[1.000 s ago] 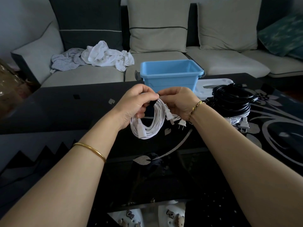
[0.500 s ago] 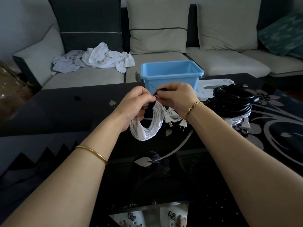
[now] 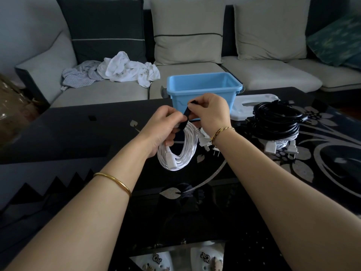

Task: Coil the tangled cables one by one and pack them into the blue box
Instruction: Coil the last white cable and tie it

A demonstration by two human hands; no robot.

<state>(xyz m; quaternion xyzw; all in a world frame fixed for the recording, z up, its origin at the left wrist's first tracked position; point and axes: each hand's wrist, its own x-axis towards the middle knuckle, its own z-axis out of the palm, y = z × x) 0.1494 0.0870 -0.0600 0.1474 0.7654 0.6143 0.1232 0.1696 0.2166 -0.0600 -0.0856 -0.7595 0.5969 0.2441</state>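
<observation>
One white cable, wound into a loose oval coil, hangs above the table just in front of the blue box, not in it yet. Top of the coil is bunched in the left hand, fingers curled round the loops. The lower half dangles free w/ a connector block at bottom left, and two plugs stick out on the right side. Meanwhile the right hand pinches the end of a black strap btwn thumb & forefinger, and the strap runs down to the bunch. Prob. the tie-off step.

Handling, as a guess: light, soft, a bit springy, so the loops will fan out if the bunch is let go before the strap closes. Smooth jacket, likely slippery. Best hold is right at the bunch under the strap. The plugs are the hard, heavier bits & will swing.

No cable visible in the box from this angle. Right of it, black cables lie piled on more white ones, w/ a white lid behind. Sofa beyond, crumpled clothes on its seat.
</observation>
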